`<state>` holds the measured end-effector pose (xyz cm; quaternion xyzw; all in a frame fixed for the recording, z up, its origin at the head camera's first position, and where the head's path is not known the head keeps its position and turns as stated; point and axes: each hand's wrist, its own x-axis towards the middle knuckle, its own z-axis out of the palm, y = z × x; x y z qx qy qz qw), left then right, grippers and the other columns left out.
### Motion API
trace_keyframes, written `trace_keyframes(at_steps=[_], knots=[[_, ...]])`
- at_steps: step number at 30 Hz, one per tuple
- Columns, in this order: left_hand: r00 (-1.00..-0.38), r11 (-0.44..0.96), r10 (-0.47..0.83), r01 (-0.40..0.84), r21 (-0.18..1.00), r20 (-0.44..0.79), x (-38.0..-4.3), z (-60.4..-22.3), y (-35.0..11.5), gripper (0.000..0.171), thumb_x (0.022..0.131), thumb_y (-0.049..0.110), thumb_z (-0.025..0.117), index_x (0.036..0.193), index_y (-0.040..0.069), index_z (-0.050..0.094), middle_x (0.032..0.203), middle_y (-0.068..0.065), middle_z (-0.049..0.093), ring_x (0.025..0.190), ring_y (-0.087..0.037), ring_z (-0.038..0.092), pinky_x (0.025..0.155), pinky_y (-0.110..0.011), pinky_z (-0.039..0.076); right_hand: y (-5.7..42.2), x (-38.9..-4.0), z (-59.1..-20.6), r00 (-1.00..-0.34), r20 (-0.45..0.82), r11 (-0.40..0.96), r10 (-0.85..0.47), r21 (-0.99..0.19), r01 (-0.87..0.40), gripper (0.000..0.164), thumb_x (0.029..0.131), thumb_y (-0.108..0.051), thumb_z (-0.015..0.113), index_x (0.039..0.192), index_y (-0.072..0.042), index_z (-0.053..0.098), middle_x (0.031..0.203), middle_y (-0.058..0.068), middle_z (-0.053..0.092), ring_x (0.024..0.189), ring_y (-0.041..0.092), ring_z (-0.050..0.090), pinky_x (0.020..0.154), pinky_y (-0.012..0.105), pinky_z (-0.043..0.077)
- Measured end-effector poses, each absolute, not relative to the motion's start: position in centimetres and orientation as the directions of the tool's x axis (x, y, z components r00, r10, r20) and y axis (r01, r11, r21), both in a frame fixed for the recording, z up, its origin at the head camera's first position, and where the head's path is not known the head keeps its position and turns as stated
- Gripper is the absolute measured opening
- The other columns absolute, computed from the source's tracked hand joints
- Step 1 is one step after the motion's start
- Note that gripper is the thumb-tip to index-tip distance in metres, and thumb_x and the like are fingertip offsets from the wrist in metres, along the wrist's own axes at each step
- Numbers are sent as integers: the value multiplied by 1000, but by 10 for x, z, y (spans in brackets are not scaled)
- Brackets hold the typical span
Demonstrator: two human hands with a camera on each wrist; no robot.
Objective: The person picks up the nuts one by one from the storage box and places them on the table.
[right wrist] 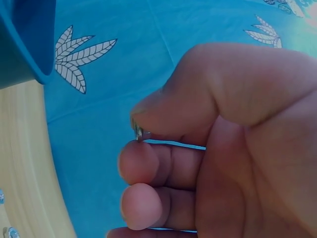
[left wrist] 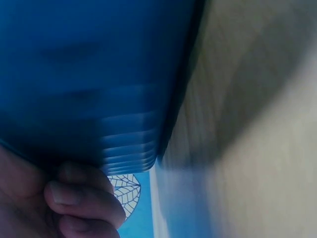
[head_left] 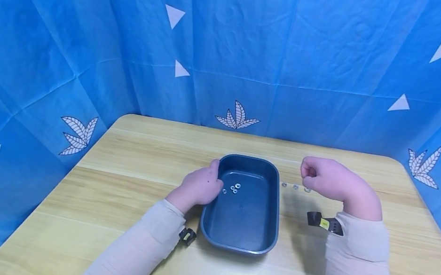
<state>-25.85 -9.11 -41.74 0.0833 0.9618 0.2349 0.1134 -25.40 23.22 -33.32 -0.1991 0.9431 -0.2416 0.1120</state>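
My left hand [head_left: 201,185] grips the left rim of a dark blue tray [head_left: 236,247]; in the left wrist view its curled fingers [left wrist: 84,201] lie against the tray's outer wall. Several small silver nuts [head_left: 235,191] lie on the tray's floor, towards its left side. Over the table to the right of the tray is my right hand [head_left: 331,179]. Its thumb and index finger pinch a small metal nut [right wrist: 140,133], seen nearly edge-on in the right wrist view. Below and left of that hand, three nuts [head_left: 295,187] sit in a row on the wood.
The wooden table [head_left: 136,158] has a rounded far edge. Behind it and on both sides hangs a blue curtain [head_left: 227,34] with white leaf and triangle prints. A black strap [head_left: 325,222] is on the right wrist, and a small black device [head_left: 187,236] on the left.
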Motion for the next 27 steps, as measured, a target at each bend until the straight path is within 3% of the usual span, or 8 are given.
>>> trace_keyframes(at_steps=[12, 27], knots=[[-961, 871, 214, 108, 479, -172, -258, -416, -90, 69, 102, 26, 48, 160, 2, 19, 116, -14, 64, 82, -24, 61, 65, -37, 48, 233, -255, -337, -894, -147, 806, -424, -511, -298, 12, 83, -3, 56, 83, -14, 50, 72, 2, 47, 64, 20, 45, 60, 36, 37], [-962, 869, 209, 99, 485, -178, -258, -418, -91, 69, 102, 27, 48, 160, 2, 18, 109, -12, 63, 78, -24, 60, 62, -37, 47, 235, -263, -347, -887, -198, 812, -417, -519, -266, 10, 80, -2, 52, 82, -12, 50, 74, 2, 48, 66, 20, 45, 61, 36, 37]])
